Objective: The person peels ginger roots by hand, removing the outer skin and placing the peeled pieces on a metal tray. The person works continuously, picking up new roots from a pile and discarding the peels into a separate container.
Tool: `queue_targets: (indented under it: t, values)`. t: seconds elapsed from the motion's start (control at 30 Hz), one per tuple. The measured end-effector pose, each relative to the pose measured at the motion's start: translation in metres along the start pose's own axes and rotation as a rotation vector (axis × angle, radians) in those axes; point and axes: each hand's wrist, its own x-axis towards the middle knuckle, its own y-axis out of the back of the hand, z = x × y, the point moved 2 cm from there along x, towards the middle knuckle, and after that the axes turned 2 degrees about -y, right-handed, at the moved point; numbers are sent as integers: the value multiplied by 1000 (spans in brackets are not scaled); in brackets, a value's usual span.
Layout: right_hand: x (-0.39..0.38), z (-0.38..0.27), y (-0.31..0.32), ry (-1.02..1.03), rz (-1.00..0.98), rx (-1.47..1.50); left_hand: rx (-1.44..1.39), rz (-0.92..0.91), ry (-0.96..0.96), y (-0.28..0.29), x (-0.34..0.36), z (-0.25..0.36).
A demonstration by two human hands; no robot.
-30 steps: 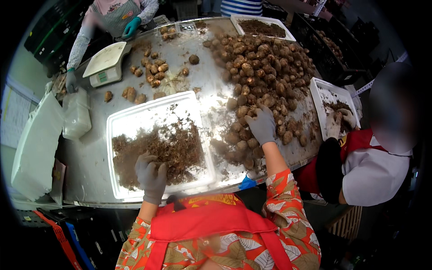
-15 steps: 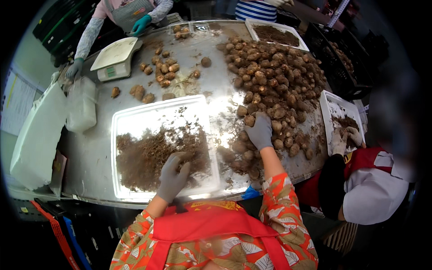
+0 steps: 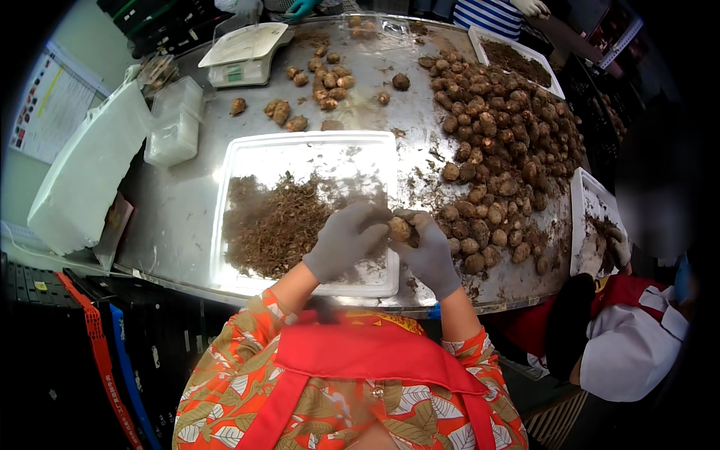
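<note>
A small brown taro root point(image 3: 400, 229) is held over the right edge of the white foam tray point(image 3: 307, 139). My right hand point(image 3: 430, 251), in a grey glove, is closed round it from the right. From the left my left hand point(image 3: 346, 238), gloved alike, is closed with its fingertips against the same root; its palm is hidden. Loose brown root fibres and dirt point(image 3: 274, 229) are heaped in the tray below. Just right of my hands spreads a large pile of unpeeled taro roots point(image 3: 510, 135) on the metal table point(image 3: 169, 225).
Beyond the tray lie several paler taro roots point(image 3: 330, 82) near a white scale point(image 3: 244, 56). Clear plastic boxes point(image 3: 176, 124) and a foam lid point(image 3: 90, 172) stand at left. At right, a co-worker's gloved hands point(image 3: 604, 251) are in another foam tray point(image 3: 581, 202).
My right hand has come from the pile toward me with a taro root. My left hand has moved right from over the tray to meet it. The view has shifted.
</note>
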Motion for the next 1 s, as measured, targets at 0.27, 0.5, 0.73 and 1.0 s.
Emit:
queue_targets:
  t: [0.27,0.5,0.73,1.0]
  values:
    - [-2,-4,-6,100,-119,-182,209,-61,7,11,-3,-1]
    - [2,-6,-9,-21,1,-131,323,-81,-45,-11,-18,-19]
    - [-1,-2,-6,-86,7,100,235,63,36,12,-14,-18]
    - [-8,12,-22,-33,18,277,-130,67,95,11,-19,-17]
